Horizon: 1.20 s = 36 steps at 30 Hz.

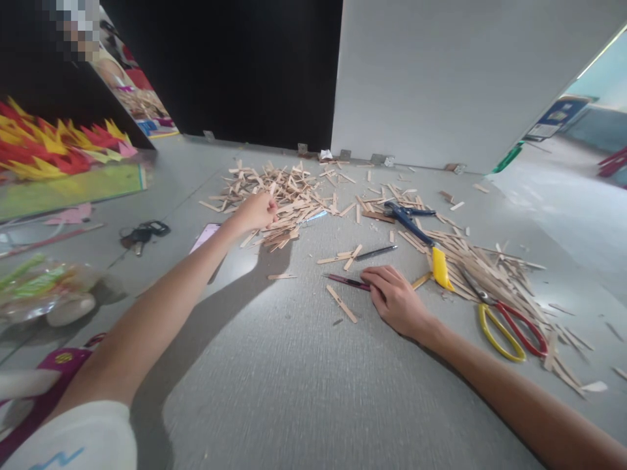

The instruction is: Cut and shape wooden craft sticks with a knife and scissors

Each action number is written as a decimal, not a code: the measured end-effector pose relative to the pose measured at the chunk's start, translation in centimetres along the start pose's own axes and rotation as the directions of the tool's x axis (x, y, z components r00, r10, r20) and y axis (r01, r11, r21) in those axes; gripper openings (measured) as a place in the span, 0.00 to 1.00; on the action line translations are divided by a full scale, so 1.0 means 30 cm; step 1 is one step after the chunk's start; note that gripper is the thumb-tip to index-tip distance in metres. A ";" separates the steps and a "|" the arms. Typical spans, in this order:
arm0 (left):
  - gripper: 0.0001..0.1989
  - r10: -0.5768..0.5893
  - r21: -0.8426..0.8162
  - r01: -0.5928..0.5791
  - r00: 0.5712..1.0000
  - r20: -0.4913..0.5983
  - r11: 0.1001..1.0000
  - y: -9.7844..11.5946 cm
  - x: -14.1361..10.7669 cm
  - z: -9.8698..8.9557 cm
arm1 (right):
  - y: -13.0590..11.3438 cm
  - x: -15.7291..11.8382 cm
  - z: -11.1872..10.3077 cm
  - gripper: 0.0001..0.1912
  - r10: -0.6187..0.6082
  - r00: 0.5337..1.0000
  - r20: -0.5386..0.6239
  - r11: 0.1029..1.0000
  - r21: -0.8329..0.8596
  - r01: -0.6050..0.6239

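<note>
My left hand (258,211) is over the near edge of a heap of short wooden craft sticks (289,186), its fingers curled closed; whether a stick is between them is hidden. On the grey tabletop lies my right hand (392,297), fingers closed over the rear end of a slim dark purple pen (347,281) whose tip points left. Just below that pen is a pair of crossed sticks (341,303). A black pen (376,252) lies beyond it, beside a few joined sticks (350,256).
Right of my right hand are blue-handled pliers (414,225) with a yellow grip, scissors (509,326) with yellow and red handles, and long wooden strips (480,264). Keys (144,235), a plastic bag (49,287) and red-yellow paper flames (59,147) are at left. Upright boards (416,78) stand behind.
</note>
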<state>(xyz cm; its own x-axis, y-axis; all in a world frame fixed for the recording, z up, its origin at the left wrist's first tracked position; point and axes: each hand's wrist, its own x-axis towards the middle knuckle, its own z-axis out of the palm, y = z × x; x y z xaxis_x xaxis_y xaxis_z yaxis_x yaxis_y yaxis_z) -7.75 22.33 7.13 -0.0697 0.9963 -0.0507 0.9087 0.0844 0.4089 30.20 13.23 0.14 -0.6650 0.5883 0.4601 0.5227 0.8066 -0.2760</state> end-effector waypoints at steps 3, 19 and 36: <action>0.07 0.010 -0.077 -0.006 0.998 0.062 0.997 0.021 -0.010 -0.012 | 0.000 0.001 -0.002 0.18 0.007 1.000 -0.004 1.000 0.011 -0.007; 0.13 0.297 -0.397 -0.172 0.913 0.279 0.902 0.283 -0.236 -0.089 | 0.001 -0.005 0.000 0.12 0.012 0.999 -0.045 1.000 0.004 -0.012; 0.09 0.410 -0.459 -0.229 0.844 0.346 0.858 0.300 -0.237 -0.003 | -0.014 -0.024 -0.010 0.23 -0.062 0.984 -0.169 0.998 0.017 0.066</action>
<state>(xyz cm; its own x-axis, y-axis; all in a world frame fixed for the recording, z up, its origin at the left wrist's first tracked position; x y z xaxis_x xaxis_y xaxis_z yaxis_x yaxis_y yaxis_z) 0.89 16.00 11.27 0.4561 0.8693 -0.1906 0.6070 -0.1472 0.7810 30.61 12.47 0.17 -0.5968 0.5190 0.6120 0.4683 0.8446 -0.2595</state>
